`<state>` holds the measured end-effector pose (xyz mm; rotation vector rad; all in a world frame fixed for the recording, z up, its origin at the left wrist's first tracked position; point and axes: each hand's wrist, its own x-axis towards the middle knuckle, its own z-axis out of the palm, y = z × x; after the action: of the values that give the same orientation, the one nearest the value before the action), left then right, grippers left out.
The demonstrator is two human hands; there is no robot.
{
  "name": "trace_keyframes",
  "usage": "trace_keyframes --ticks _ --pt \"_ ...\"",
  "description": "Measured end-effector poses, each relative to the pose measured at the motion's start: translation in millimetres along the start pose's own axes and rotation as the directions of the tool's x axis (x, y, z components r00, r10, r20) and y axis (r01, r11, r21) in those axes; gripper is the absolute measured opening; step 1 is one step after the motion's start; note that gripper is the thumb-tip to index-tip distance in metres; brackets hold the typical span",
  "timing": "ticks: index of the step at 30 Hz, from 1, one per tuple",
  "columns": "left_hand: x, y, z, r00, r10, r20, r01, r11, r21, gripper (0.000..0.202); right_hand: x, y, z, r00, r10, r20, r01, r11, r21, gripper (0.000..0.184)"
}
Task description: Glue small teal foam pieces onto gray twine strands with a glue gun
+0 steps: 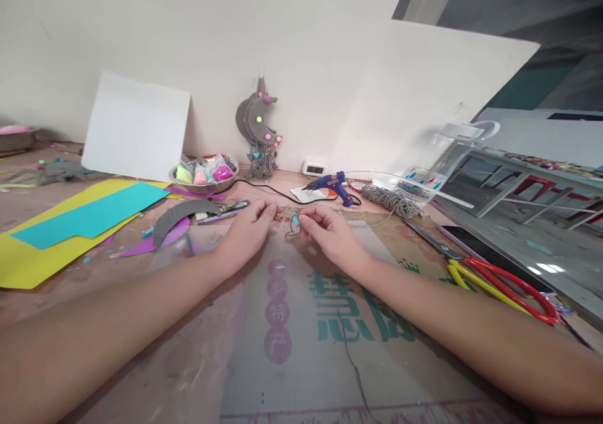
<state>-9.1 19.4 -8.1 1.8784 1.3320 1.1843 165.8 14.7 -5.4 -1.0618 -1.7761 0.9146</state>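
Observation:
Both my arms reach forward over a flattened cardboard sheet [301, 323] with green and purple print. My left hand [249, 229] has its fingers pinched together at the far end of the sheet, on a thin grey string [286, 218] as far as I can see. My right hand [325, 230] faces it a few centimetres away, pinching a small teal bead [295, 222] on that string. Both hands rest low on the sheet. The fingertips hide how the string runs.
A blue glue gun [332, 185] lies beyond the hands, a bundle of grey cord [390, 199] to its right. Red and yellow scissors [490, 276] and a phone [490, 255] lie at right. A bowl of coloured clay [203, 174], grey felt moon ornament [258, 125], yellow and teal sheets [70, 223] sit left.

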Motion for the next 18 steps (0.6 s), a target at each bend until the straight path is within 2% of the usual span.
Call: trace_keyframes --ticks 6,12,18 --pt "-1.6 0.9 -2.1 1.000 0.023 0.000 -0.023 0.999 0.049 0.025 -0.5 0.0 0.1 1.000 0.009 0.002 -0.009 1.000 0.002 0.020" --pt "2.4 -0.8 -0.1 0.998 -0.001 0.067 0.004 0.999 -0.043 0.027 0.3 1.1 0.1 1.000 0.010 0.008 -0.010 1.000 -0.009 0.021" --pt "2.5 -3.0 1.5 0.998 -0.036 0.060 0.041 0.996 -0.084 0.022 0.2 2.9 -0.1 1.000 -0.010 0.001 0.010 1.000 -0.017 0.020"
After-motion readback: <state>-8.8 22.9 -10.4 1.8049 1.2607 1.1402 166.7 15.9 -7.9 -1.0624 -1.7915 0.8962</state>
